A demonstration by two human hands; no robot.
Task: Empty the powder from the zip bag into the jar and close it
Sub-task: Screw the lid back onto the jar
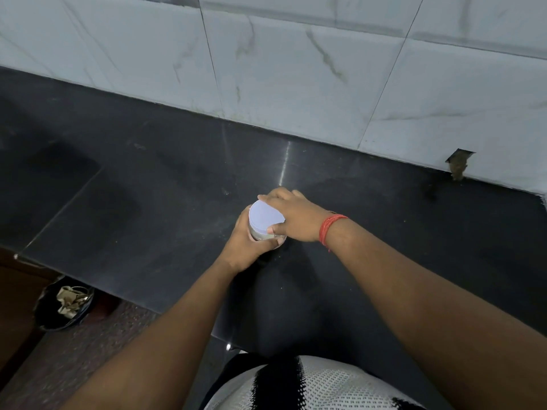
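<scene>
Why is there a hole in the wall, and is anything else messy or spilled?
The tiled wall has a chipped, broken gap at its bottom edge on the right, where it meets the black counter. No spilled powder shows clearly. The jar stands upright, the left hand gripping its body and the right hand gripping the lid.

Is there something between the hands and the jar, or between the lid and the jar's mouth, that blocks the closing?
Nothing visible does. The left hand grips the jar directly, and the right hand holds the white lid, which already sits on top of the jar.
</scene>
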